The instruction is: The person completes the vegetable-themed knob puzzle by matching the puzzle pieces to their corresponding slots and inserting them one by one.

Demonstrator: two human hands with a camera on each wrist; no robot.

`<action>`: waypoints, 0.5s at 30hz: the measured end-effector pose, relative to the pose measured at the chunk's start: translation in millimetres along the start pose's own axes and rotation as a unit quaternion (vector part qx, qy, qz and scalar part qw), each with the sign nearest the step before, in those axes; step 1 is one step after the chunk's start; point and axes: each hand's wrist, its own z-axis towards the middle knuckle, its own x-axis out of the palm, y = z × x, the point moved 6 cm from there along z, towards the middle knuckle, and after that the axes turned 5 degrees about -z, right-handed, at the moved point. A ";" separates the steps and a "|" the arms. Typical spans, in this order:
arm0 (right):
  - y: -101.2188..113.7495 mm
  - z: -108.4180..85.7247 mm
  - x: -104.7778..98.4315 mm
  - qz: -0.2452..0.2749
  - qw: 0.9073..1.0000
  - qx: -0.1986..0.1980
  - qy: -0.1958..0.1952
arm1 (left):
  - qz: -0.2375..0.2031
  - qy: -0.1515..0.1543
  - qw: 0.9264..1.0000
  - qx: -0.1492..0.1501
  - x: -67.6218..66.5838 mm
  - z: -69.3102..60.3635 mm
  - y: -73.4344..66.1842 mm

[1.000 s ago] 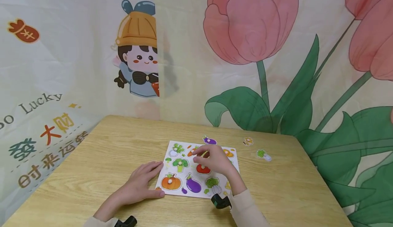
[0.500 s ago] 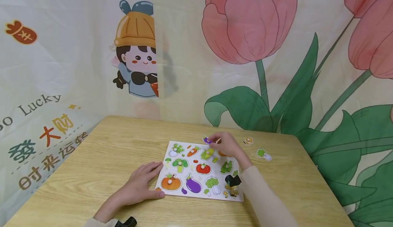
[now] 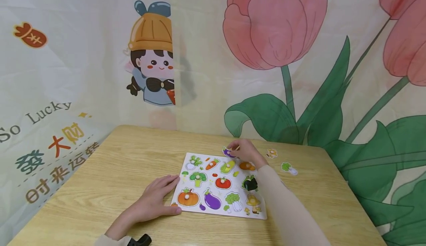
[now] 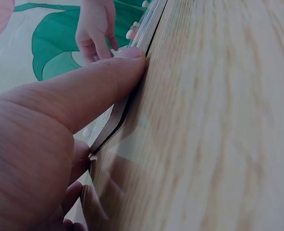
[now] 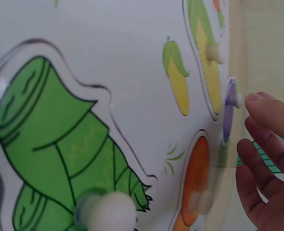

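Note:
A white vegetable puzzle board (image 3: 237, 187) lies on the table, several of its pieces bearing white knobs. My left hand (image 3: 154, 200) rests at its left edge, fingers fairly straight; the thumb (image 4: 127, 55) touches the near-left corner. Behind the board's back edge lies a loose eggplant piece (image 3: 226, 152). My right hand (image 3: 246, 151) is right at it. In the right wrist view, thumb and bent fingers (image 5: 255, 149) are spread just short of its knob, with a small gap showing. The printed eggplant (image 3: 212, 200), bok choy (image 3: 234, 201) and mushroom (image 3: 253, 201) show no knobs.
A loose mushroom piece (image 3: 271, 153) and a loose bok choy piece (image 3: 289, 168) lie on the wooden table (image 3: 133, 153) to the right of my right hand. Printed cloth (image 3: 203, 91) hangs behind the table's back edge.
My right hand has gone from above the middle of the board back to the eggplant piece, which lies where it did. The left hand has stayed at the board's left edge.

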 end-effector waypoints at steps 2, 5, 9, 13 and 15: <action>-1.6 2.4 2.6 -0.005 1.000 0.001 0.004 | -0.001 -0.001 1.000 0.001 0.4 0.4 -0.2; -3.0 5.9 6.7 -0.019 1.000 0.001 0.006 | -0.001 0.000 1.000 0.005 1.6 0.7 -0.1; -3.8 8.4 10.6 -0.028 1.000 0.007 -0.002 | -0.007 0.002 1.000 0.002 2.5 0.3 0.9; -4.9 9.4 12.7 -0.027 0.999 0.024 -0.011 | -0.011 0.003 1.000 -0.002 2.3 -0.1 1.5; -5.3 9.6 13.3 -0.024 0.999 0.031 -0.015 | -0.011 0.004 1.000 -0.004 2.4 -0.2 2.0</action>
